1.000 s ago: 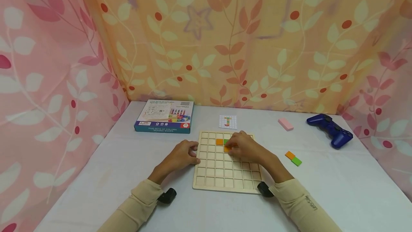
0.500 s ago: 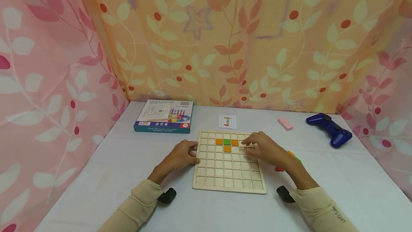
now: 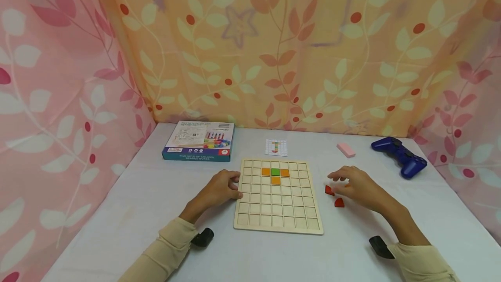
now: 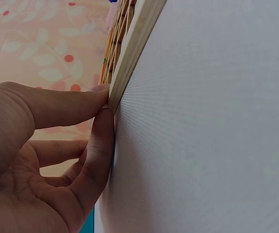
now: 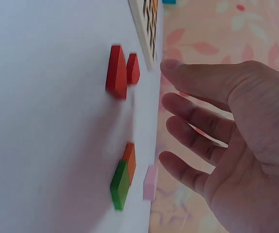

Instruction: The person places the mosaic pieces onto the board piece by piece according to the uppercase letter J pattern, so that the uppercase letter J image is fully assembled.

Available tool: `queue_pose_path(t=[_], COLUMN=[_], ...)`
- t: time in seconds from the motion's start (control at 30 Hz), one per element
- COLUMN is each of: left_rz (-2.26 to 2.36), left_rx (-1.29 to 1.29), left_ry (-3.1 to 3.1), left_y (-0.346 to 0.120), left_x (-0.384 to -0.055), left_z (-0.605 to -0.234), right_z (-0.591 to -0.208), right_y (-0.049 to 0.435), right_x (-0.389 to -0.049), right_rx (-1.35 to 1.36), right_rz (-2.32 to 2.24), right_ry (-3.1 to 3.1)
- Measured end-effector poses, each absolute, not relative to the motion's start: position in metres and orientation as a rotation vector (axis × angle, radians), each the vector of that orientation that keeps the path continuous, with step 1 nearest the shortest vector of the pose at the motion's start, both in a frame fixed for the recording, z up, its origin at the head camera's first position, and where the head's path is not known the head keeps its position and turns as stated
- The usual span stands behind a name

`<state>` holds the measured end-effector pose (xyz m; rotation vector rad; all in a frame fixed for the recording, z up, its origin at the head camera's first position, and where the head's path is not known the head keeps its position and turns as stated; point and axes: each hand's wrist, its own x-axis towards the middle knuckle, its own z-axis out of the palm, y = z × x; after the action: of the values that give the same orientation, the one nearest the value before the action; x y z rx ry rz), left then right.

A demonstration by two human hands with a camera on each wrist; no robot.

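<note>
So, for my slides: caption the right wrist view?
Empty right hand hovers near two red blocks on a white table.

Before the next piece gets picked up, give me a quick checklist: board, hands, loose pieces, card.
1. Board steadied: ok, left hand touches its left edge.
2. Right hand free: ok, holds nothing.
3. Red pieces visible: ok, two right of the board.
4. Loose green tile visible: ok in the right wrist view; not ok in the head view, hidden.
5. Pattern card uncovered: ok.
6. Card's exact cell count: cannot tell, too small.
</note>
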<state>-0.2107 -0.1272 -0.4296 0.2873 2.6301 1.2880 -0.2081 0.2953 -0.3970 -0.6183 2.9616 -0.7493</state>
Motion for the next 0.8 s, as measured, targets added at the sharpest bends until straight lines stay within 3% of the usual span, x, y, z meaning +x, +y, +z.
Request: queue_pose_path(t=[0.8], left_rz=[1.288], left_rx=[0.280], left_ry=[2.626], left_y=[-0.127], left_x=[-0.213], left_z=[-0.431], right_z=[-0.408], right_y=[0.361], right_x=[-0.194], right_rx=[-0.330], right_rz=[-0.641], right_ry=[2.922])
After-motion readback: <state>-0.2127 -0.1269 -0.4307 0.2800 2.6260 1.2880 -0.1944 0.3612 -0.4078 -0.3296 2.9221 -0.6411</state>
